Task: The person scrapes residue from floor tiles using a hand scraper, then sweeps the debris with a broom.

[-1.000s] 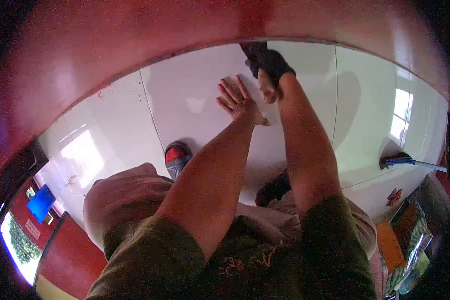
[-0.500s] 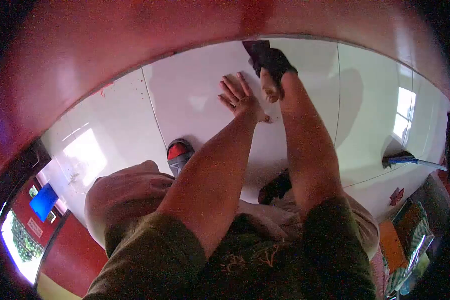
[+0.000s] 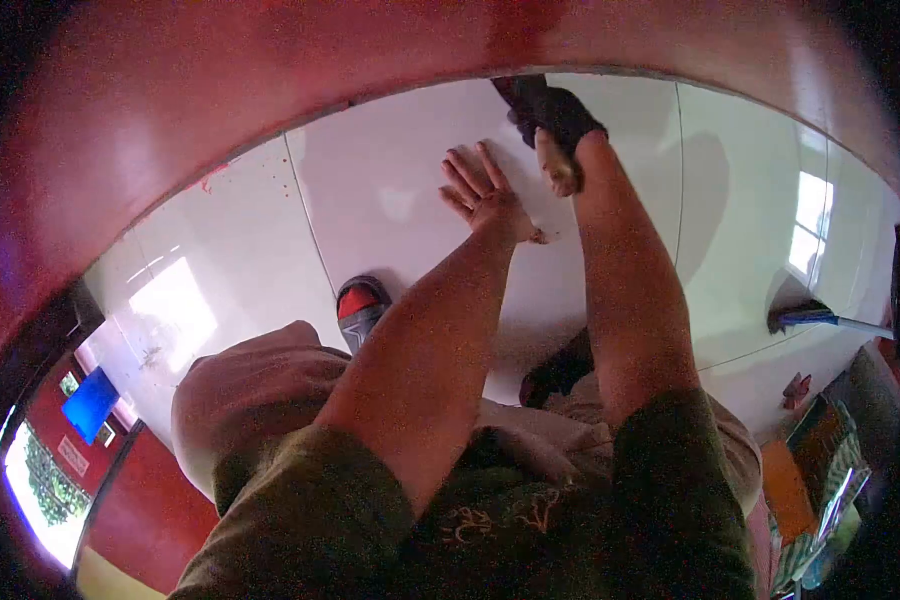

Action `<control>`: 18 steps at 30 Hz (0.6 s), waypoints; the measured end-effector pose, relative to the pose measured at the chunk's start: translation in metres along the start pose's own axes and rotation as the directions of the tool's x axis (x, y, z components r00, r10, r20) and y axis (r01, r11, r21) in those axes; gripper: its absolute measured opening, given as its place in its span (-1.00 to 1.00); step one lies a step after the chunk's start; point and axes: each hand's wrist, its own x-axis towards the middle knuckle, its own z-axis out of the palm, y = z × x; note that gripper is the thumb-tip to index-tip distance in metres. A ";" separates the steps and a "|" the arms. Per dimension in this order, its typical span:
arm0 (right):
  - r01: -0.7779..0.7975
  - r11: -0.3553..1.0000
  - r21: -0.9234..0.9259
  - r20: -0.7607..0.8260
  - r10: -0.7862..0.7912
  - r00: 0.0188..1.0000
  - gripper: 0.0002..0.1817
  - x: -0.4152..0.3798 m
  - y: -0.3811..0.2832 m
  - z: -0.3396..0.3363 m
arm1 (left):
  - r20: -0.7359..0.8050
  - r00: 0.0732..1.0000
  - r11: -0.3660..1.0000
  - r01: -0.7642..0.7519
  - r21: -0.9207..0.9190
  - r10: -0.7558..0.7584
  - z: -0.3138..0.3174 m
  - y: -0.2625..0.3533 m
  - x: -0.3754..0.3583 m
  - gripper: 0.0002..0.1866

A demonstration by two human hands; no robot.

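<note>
My left hand (image 3: 488,200) lies flat on the white tile floor (image 3: 410,220), fingers spread and holding nothing. Up and to its right, a dark glove covers my right hand (image 3: 568,120), which is closed round a tool with a pale wooden handle (image 3: 556,165). The handle's rounded end sticks out of the grip towards me. On the far side, the dark end of the tool (image 3: 520,92) reaches the seam where the floor meets the red wall (image 3: 370,55). The glove hides the middle of the tool, and its kind cannot be made out.
A shoe (image 3: 360,305) in black and red stands left of my forearms. At the right lies a broom (image 3: 805,316) with a blue head. Red spots (image 3: 210,180) mark the floor near the wall. A blue panel (image 3: 90,403) shows at the far left.
My right hand and the wooden-handled tool have shifted slightly right and towards the wall. The left hand stays planted in the same spot.
</note>
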 end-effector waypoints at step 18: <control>-0.075 0.987 -0.139 -0.031 0.072 0.997 -0.58 -0.001 -0.003 -0.002 | -0.029 0.999 1.000 0.016 -0.019 -0.017 0.001 -0.001 0.002 0.63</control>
